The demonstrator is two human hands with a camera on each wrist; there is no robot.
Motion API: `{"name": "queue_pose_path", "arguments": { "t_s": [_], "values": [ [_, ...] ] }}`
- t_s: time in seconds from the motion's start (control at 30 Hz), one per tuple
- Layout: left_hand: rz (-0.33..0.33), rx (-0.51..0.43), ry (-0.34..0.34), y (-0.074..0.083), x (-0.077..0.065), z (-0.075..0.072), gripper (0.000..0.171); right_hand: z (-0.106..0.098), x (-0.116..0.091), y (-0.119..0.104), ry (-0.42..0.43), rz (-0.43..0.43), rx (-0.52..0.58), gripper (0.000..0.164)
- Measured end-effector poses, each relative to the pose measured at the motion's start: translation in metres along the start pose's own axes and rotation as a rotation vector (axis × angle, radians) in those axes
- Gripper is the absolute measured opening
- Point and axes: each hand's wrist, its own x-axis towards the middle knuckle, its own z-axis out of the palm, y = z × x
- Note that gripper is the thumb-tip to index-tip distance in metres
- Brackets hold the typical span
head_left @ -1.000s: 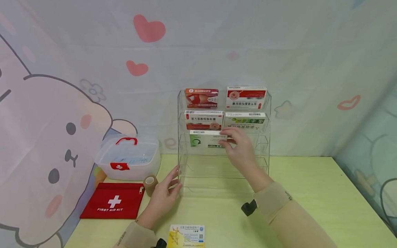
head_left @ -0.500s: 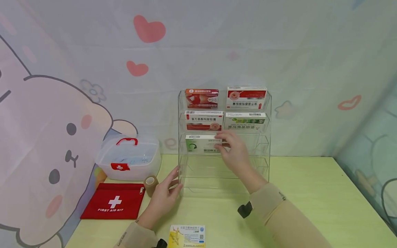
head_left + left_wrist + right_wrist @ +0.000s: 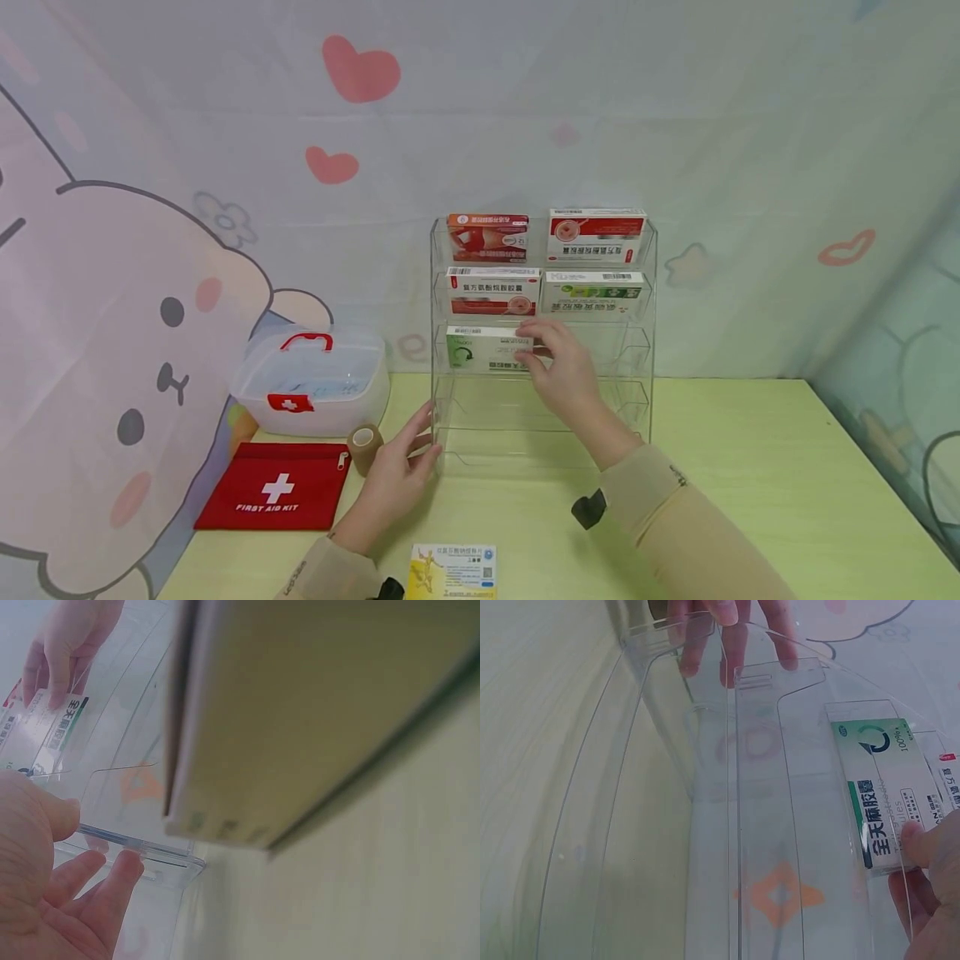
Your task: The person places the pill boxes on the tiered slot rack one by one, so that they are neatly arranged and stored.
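My right hand (image 3: 562, 367) pinches the right end of a white and green medicine box (image 3: 480, 350), thumb in front. That box sits at the left of the third tier of a clear acrylic display rack (image 3: 525, 417); the right wrist view shows the green-topped box (image 3: 885, 787) behind the clear tier front. At the rack's left side, my left hand (image 3: 397, 467) holds the side panel between thumb and fingers, as the left wrist view also shows. Above, a red box (image 3: 487, 239) and three more medicine boxes, including a white and green one (image 3: 592, 293), fill the two upper tiers.
A yellow and white medicine box (image 3: 452, 572) lies near the front edge. Left of the rack are a brown bandage roll (image 3: 364, 448), a red first aid pouch (image 3: 273, 487) and a translucent white box (image 3: 311, 383) with a red handle. A printed cloth hangs behind.
My right hand has moved the white and green box down and left into the third tier, then slightly further left. The left hand has stayed on the rack's side.
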Motion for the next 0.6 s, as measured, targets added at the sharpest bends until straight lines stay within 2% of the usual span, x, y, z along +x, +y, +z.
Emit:
{"name": "queue_pose_path", "arguments": {
  "t_s": [0.47, 0.6],
  "values": [
    [0.001, 0.001, -0.006, 0.0005, 0.0007, -0.0005, 0.073, -0.0017, -0.0006, -0.0012, 0.002, -0.029, -0.039, 0.033],
    [-0.011, 0.003, -0.003, 0.0021, 0.0006, -0.0001, 0.074, -0.0011, -0.0019, -0.0010, 0.007, -0.027, -0.004, 0.037]
  ]
}}
